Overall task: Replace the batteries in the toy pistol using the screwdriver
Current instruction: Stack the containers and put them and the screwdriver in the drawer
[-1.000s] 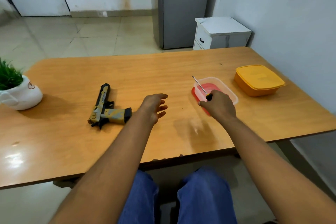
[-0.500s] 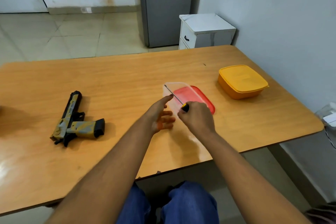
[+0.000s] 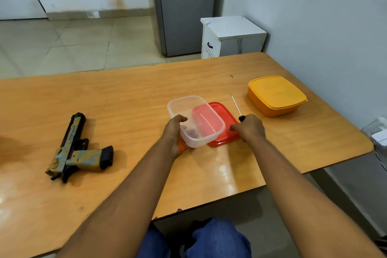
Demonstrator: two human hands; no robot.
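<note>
left hand fingers clasp the clear tub near the table edge, right hand fingers wrap the screwdriver.

A wooden table fills the lower frame. Behind it lie pale floor tiles, a grey cabinet top centre, a white nightstand beside the right wall.

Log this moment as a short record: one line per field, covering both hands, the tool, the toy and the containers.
left hand: grips the near left corner of the clear tub
right hand: closed on the screwdriver, shaft pointing away
clear tub: open, partly over the red lid
red lid: flat on the table, right hand's fingertips touch it
toy pistol: on its side to the left, untouched
orange container: lidded, far right
tub contents: small dark items, unclear
</note>
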